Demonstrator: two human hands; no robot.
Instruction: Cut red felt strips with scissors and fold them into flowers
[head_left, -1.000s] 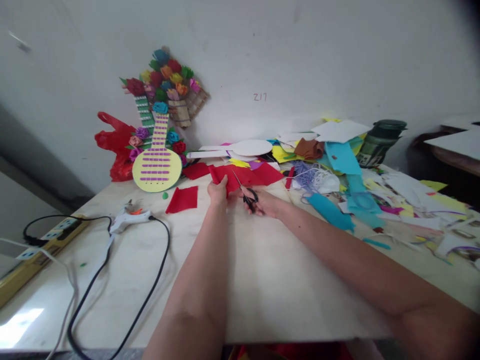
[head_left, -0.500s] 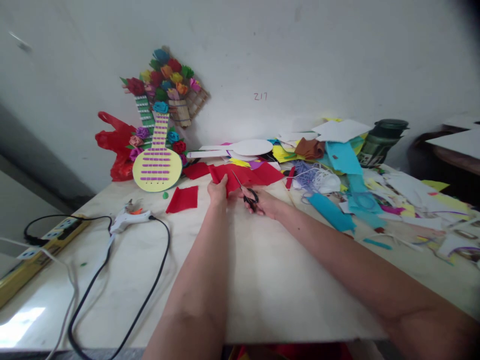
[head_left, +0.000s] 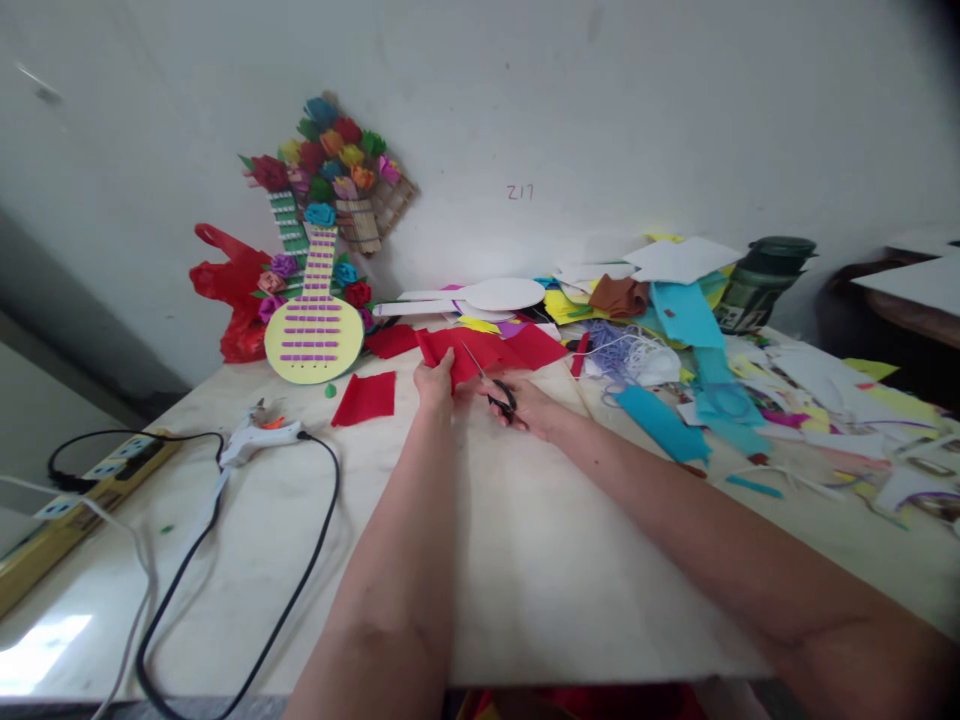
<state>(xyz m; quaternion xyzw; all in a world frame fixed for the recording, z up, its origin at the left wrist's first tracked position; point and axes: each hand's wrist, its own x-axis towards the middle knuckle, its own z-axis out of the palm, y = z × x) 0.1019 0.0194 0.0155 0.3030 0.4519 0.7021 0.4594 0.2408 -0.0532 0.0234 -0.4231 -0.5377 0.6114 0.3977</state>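
We have the glue gun (head_left: 262,437) at left on the table (head_left: 540,580), the guitar cutout (head_left: 314,340) behind it, and our scissors (head_left: 505,400) between that cutout and the yarn (head_left: 611,345).

1. My left grip (head_left: 433,383) pinches the red paper (head_left: 484,350) on the desk (head_left: 570,560).
2. My right grip (head_left: 531,408) has the black-handled scissors (head_left: 511,396), the blades pointing away and leftward over that paper.
3. A smaller red piece (head_left: 367,398) lies left of my left grip; farther left is a white glue gun (head_left: 262,436).
4. Beyond it, a yellow paper guitar (head_left: 315,340) stands below colourful flowers (head_left: 332,145).
5. To my right sit lavender yarn (head_left: 609,345) and a dark green bottle (head_left: 761,280).
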